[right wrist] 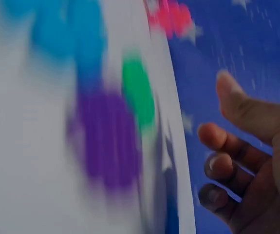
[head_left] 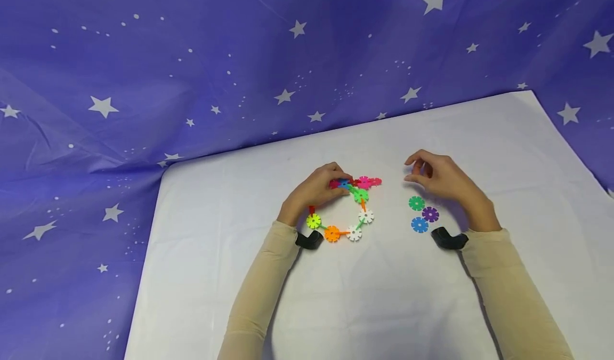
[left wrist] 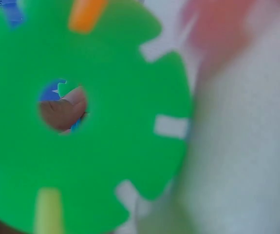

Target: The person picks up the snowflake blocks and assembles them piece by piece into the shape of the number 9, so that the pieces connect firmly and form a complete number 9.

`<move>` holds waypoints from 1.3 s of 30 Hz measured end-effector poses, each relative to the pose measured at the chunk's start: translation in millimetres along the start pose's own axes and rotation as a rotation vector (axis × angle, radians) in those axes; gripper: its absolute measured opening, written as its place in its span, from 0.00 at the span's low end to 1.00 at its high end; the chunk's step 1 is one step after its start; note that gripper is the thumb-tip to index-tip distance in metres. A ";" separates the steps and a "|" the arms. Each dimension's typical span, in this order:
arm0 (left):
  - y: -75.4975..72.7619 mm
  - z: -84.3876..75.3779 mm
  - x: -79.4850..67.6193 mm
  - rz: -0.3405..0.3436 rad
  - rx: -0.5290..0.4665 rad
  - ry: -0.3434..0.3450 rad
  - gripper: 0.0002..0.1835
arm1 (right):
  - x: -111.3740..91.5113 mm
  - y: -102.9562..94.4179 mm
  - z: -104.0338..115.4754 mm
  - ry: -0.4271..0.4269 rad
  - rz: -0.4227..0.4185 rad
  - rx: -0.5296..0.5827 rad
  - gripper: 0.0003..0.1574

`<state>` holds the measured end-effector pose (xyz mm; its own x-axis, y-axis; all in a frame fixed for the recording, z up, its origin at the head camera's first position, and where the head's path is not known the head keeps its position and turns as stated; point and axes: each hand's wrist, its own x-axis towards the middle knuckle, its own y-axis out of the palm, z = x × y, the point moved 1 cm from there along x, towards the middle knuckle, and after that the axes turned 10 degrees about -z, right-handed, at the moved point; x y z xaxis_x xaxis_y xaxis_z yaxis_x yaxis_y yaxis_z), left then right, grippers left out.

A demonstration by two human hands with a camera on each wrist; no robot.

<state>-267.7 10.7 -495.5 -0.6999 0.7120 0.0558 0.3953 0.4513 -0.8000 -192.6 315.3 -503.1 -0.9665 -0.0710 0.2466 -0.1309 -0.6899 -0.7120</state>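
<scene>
Plainly, the left hand (head_left: 317,187) grips the chain (head_left: 354,233) at its far left part, thumb and fingers closed about a blue disc (head_left: 344,184) and hiding some of the links. Bent into a loop, the chain has its near side on the table (head_left: 201,285), with a yellow disc (head_left: 314,221) at its left, an orange disc (head_left: 332,234) nearest the person, white discs at its right and a pink disc (head_left: 364,182) on its far side. Released, the right hand (head_left: 443,177) hovers to the right of the chain, well apart from it, fingers loosely curved and grasping nothing. Also right of the chain, close together below that hand, lie three loose discs (head_left: 430,214): green, purple and blue. Behind the chain, past the table's far edge, hangs a starry curtain (head_left: 240,77).
</scene>
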 end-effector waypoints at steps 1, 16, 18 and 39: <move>0.1 0.0 0.1 0.001 -0.007 0.003 0.21 | -4.6 -7.6 -7.2 0.011 -0.011 0.002 0.18; -1.4 3.6 -3.6 -0.010 -0.016 0.001 0.21 | -33.5 -45.9 -48.0 0.044 0.154 0.021 0.22; -1.2 4.1 -3.4 -0.011 -0.016 0.004 0.21 | -33.5 -44.7 -48.0 0.020 0.143 0.000 0.20; -10.6 -25.5 10.7 0.081 0.046 0.020 0.27 | -9.6 8.9 5.7 0.269 0.054 0.414 0.22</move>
<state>-264.3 27.2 -471.2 -0.6549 0.7557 0.0015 0.4220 0.3674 -0.8289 -183.2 305.8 -508.0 -0.9993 0.0366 -0.0008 -0.0335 -0.9225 -0.3845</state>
